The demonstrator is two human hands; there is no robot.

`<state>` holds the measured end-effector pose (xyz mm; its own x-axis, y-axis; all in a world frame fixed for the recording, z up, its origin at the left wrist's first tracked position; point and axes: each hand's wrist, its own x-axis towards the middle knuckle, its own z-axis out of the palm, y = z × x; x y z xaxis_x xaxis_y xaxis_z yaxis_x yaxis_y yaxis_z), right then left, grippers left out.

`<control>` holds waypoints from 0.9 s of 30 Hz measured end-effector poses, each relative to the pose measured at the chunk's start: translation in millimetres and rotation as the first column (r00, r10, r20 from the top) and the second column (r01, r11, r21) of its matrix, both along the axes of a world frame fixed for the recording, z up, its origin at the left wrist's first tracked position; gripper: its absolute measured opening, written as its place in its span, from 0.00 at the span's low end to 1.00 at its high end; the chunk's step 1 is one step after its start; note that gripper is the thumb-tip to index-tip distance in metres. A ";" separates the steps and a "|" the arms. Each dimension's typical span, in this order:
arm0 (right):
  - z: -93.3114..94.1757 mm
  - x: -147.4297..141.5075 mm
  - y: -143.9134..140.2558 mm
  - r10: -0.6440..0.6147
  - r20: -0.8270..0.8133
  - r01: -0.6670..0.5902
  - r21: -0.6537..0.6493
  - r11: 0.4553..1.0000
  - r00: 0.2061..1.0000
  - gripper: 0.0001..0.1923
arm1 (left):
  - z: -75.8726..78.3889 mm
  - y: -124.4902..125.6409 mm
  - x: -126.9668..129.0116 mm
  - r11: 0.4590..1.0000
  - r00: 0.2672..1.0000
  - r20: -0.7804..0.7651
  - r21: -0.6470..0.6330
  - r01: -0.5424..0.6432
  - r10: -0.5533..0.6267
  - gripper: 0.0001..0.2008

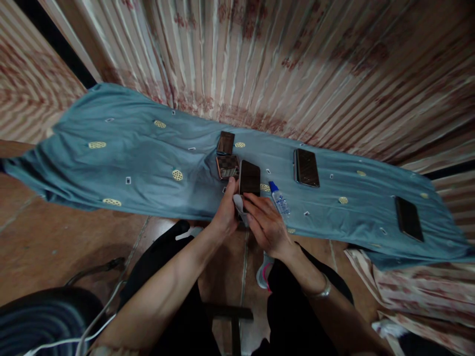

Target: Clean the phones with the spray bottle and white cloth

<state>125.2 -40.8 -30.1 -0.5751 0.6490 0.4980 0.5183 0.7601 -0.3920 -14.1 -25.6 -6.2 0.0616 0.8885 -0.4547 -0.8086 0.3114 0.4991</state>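
Note:
A dark smartphone (250,177) is held at the near edge of the cloth-covered surface, its dark face turned up. My left hand (227,212) grips its left side, with the thumb pointing forward; the fingers beneath are hidden. A small pale wiping cloth (239,203) is pinched under the fingers of my right hand (265,222), against the phone's lower end. Just beyond my left thumb lies a shiny, checkered-looking case with a coppery rim (227,167). Behind that is a small dark flat device (225,143). A clear bottle with a blue cap (280,199) lies right of my right hand.
A blue-green cloth (200,193) with yellow pineapple prints covers the long narrow surface. Two more dark phone-like devices rest to the right, a thicker one (307,168) and a thinner one (408,218). Pleated curtains (230,64) hang behind. White cables (97,316) run at lower left.

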 end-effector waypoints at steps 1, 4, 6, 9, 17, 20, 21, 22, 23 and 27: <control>-2.8 -0.8 -0.2 -0.005 -0.006 0.005 0.005 1.000 1.000 0.23 | 0.0 -0.1 -0.9 1.000 1.000 0.000 0.003 0.004 -0.004 0.24; -12.1 -3.6 -1.2 -0.021 -0.008 0.021 0.011 1.000 1.000 0.25 | -1.5 0.5 -3.6 1.000 1.000 0.001 0.000 0.011 -0.011 0.25; -17.1 -5.1 -1.8 -0.022 0.006 0.022 0.007 1.000 1.000 0.27 | -2.6 1.0 -4.6 1.000 1.000 -0.001 0.004 0.007 -0.007 0.25; -21.3 -6.2 -1.2 -0.003 0.020 0.002 0.031 1.000 1.000 0.29 | -4.3 1.3 -4.0 1.000 1.000 -0.005 0.003 -0.016 0.016 0.25; -18.4 -1.9 10.6 -0.060 0.090 0.056 0.044 0.997 0.994 0.31 | -12.3 -3.4 6.7 0.999 0.999 0.035 -0.020 -0.025 0.026 0.20; -18.7 -0.8 15.5 -0.096 0.088 0.090 0.074 0.993 0.991 0.30 | -12.2 -5.2 11.7 0.999 0.999 0.013 0.008 -0.039 0.039 0.18; -19.2 -0.8 16.9 -0.108 0.080 0.101 0.087 0.991 0.991 0.30 | -12.2 -5.6 13.2 0.998 0.999 -0.006 0.016 -0.053 0.053 0.17; -19.7 -0.8 18.1 -0.118 0.072 0.111 0.095 0.989 0.990 0.29 | -12.4 -5.8 14.5 0.997 0.997 -0.029 0.025 -0.067 0.067 0.17; -20.1 -0.9 19.3 -0.128 0.066 0.121 0.099 0.988 0.990 0.29 | -13.1 -6.1 15.6 0.996 0.996 -0.051 0.033 -0.077 0.079 0.16; -19.3 -0.1 25.1 -0.167 0.069 0.160 0.098 0.982 0.984 0.28 | -20.0 -7.1 17.4 0.996 0.988 -0.139 0.064 -0.056 0.064 0.14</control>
<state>125.0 -15.7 -49.3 -0.5034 0.6914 0.5183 0.6643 0.6932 -0.2795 3.4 -32.7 -26.1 -0.0533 0.9144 -0.4013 -0.7455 0.2310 0.6253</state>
